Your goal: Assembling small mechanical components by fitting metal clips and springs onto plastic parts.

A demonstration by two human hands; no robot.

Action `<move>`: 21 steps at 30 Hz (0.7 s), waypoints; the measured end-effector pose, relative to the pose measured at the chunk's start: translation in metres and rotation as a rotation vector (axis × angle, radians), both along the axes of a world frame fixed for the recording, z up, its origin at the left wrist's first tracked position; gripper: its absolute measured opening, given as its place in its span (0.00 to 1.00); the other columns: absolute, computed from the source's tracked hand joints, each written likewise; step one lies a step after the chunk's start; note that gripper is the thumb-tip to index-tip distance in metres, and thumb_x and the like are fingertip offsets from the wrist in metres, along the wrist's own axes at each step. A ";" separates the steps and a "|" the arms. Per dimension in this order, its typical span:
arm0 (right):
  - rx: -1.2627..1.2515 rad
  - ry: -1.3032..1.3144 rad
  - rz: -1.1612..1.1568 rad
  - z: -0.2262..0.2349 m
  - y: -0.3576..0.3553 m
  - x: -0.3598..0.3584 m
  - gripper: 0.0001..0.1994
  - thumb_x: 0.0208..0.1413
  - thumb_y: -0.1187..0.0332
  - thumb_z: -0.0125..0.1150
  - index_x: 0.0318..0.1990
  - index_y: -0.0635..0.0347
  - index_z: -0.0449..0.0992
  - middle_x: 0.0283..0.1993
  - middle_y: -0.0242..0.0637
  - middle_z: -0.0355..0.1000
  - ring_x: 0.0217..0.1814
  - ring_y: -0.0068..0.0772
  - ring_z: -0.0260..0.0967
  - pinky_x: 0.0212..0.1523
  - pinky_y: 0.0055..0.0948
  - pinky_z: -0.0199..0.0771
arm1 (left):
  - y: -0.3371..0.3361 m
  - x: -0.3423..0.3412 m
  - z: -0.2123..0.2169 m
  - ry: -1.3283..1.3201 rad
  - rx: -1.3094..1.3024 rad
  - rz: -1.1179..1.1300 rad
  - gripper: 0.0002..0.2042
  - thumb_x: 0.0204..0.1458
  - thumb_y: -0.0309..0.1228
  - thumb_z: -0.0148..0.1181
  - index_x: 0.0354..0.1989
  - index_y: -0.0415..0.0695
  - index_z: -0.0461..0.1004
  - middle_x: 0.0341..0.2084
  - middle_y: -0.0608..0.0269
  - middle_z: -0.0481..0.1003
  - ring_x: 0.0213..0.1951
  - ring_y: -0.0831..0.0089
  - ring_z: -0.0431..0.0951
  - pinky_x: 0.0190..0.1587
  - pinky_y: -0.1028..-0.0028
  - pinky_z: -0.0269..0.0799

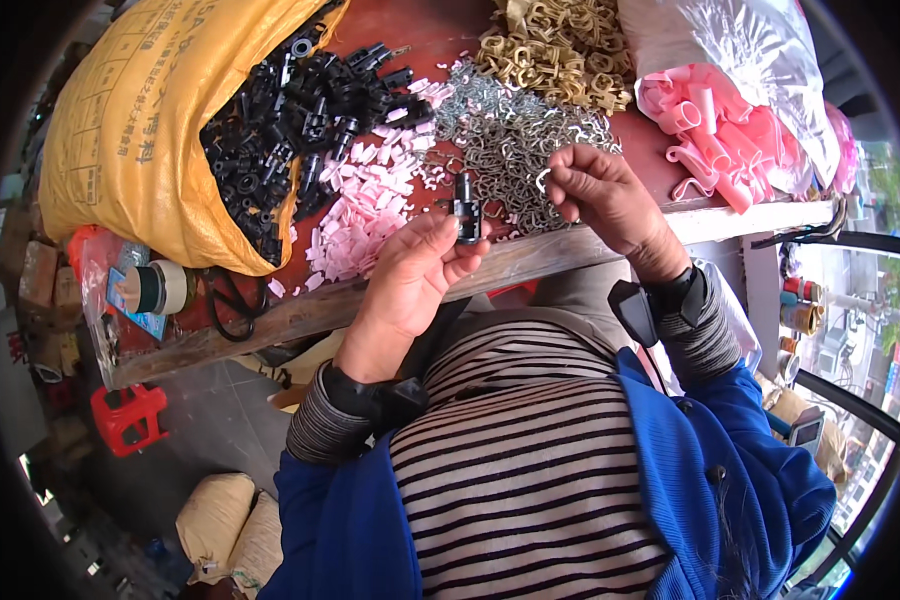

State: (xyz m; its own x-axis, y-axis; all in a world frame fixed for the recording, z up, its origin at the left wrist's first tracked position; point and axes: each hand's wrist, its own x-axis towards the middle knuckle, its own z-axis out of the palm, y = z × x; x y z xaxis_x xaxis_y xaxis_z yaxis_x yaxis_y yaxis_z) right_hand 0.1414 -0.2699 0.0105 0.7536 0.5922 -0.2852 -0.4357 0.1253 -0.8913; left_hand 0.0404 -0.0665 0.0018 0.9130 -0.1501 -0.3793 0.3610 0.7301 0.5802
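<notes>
My left hand point(410, 268) is closed round a small black plastic part point(463, 192), held upright over the table's front edge. It has a narrow stem on top and an open frame below. To its right, my right hand point(610, 200) pinches a small silvery curved metal hook point(542, 179) between thumb and forefinger. The two hands are apart. Beneath and between them lies a heap of small grey metal hooks point(515, 150). Pale pink plastic pieces point(360, 205) are spread beside my left hand.
A yellow woven sack point(140, 130) spills black plastic parts point(315, 110) at the left. Brass-coloured clips point(560, 50) are heaped at the back. Rolled pink strips point(710, 125) come out of a clear bag point(735, 50) at right. Tape rolls point(160, 288) sit near the wooden edge point(550, 255).
</notes>
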 end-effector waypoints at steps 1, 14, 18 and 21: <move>0.011 0.027 0.027 0.001 0.003 -0.004 0.05 0.52 0.68 0.48 0.32 0.61 0.66 0.22 0.28 0.63 0.20 0.15 0.57 0.20 0.12 0.56 | -0.001 0.001 0.000 -0.017 -0.010 -0.001 0.06 0.47 0.29 0.51 0.32 0.41 0.69 0.31 0.56 0.72 0.32 0.71 0.73 0.35 0.78 0.69; -0.159 -0.204 0.299 0.022 0.050 -0.031 0.06 0.50 0.70 0.51 0.32 0.63 0.66 0.25 0.28 0.65 0.24 0.13 0.58 0.21 0.12 0.57 | 0.012 -0.006 -0.004 -0.208 -0.103 -0.019 0.05 0.48 0.28 0.51 0.32 0.43 0.70 0.31 0.61 0.72 0.36 0.74 0.71 0.40 0.73 0.68; -0.117 -0.360 0.192 0.013 0.052 -0.036 0.05 0.50 0.71 0.50 0.31 0.63 0.66 0.27 0.28 0.65 0.25 0.13 0.57 0.24 0.12 0.57 | 0.010 -0.013 -0.005 -0.204 -0.094 0.104 0.04 0.47 0.26 0.51 0.32 0.43 0.71 0.32 0.63 0.71 0.36 0.75 0.71 0.41 0.73 0.67; -0.193 -0.468 0.189 0.010 0.052 -0.045 0.05 0.50 0.71 0.51 0.30 0.63 0.65 0.23 0.27 0.63 0.24 0.13 0.57 0.23 0.13 0.58 | 0.006 -0.012 -0.002 -0.211 -0.066 0.149 0.04 0.47 0.25 0.51 0.31 0.43 0.71 0.32 0.64 0.71 0.37 0.74 0.71 0.42 0.72 0.67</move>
